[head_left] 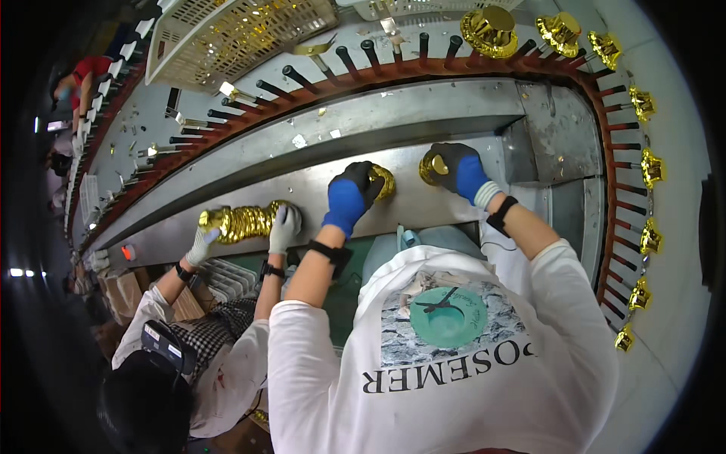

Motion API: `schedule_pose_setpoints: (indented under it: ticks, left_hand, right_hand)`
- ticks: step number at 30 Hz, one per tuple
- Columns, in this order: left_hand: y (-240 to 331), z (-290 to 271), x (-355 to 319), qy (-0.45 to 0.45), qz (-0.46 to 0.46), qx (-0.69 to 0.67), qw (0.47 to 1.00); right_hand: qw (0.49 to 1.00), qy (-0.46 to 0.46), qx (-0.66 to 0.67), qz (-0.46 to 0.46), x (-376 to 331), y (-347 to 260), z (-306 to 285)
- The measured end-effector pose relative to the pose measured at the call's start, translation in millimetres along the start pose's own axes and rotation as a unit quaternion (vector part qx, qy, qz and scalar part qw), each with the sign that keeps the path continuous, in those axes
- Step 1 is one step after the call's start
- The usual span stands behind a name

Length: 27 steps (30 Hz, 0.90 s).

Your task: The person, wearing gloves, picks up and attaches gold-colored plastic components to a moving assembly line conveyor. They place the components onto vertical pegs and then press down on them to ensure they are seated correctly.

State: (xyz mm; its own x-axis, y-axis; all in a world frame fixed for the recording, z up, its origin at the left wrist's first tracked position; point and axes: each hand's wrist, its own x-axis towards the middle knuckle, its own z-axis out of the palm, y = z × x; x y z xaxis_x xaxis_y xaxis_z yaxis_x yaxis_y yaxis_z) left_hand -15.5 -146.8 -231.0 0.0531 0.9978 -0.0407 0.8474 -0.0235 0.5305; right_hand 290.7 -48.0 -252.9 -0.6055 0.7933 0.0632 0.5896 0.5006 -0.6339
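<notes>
Now the left hand (pixel 349 193) grips a gold piece (pixel 383 181), and the right hand (pixel 457 168) seemingly clasps another gold piece (pixel 432 167), on the near steel bench (pixel 302 193).

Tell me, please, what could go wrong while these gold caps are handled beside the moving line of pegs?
1. The left hand and right hand each grip a gold cap in thick gloves; a thin foil-like piece might slip or dent.
2. The co-worker's stack of gold caps lies close by, so elbows could knock it.
3. The black pegs run near; a sleeve might catch.
</notes>
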Motion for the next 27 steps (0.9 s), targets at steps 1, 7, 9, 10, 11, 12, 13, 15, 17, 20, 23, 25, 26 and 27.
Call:
schedule_pose_setpoints:
  ticks: [1,7,9,10,11,12,13,15,17,20,23,25,26,27]
  left_hand:
    - [1,12,8,-0.029,-0.026,0.03,0.999]
    - [-7,37,5,-0.099,-0.119,0.12,0.981]
    - [5,10,19,-0.102,-0.096,0.125,0.982]
    - [9,-7,31,-0.01,0.017,0.098,0.995]
    - [20,-22,48,0.081,0.133,0.068,0.985]
    - [47,-48,72,0.085,0.141,0.037,0.986]
    - [82,-77,102,0.089,0.151,0.005,0.985]
    - [128,-129,165,0.214,0.28,0.023,0.936]
    - [138,-147,212,0.198,0.271,0.08,0.939]
    - [148,-147,241,0.126,0.181,0.089,0.971]
    - [128,-163,241,0.068,0.163,0.104,0.979]
    - [128,-169,219,0.053,0.115,0.109,0.986]
    - [119,-170,208,0.115,0.188,0.111,0.969]
    - [120,-173,198,0.171,0.261,0.108,0.944]
  right_hand:
    - [0.999,0.002,-0.024,0.032,-2,17,19]
    - [0.993,0.008,-0.096,0.066,-12,23,37]
    - [0.994,0.083,-0.073,-0.003,-17,22,-13]
    - [0.989,0.129,-0.062,-0.024,-4,5,-54]
    - [0.982,0.176,-0.053,-0.04,12,-13,-100]
    - [0.955,0.259,-0.112,-0.09,35,-23,-139]
    - [0.915,0.339,-0.171,-0.136,60,-27,-175]
    - [0.891,0.39,-0.203,-0.115,110,-49,-227]
    - [0.881,0.379,-0.261,-0.113,151,-49,-236]
    - [0.945,0.213,-0.24,-0.064,179,-29,-232]
    - [0.949,0.197,-0.226,-0.097,175,-40,-231]
    - [0.964,0.202,-0.136,-0.11,161,-58,-230]
    - [0.961,0.192,-0.159,-0.117,154,-60,-231]
    - [0.96,0.179,-0.181,-0.115,142,-65,-229]
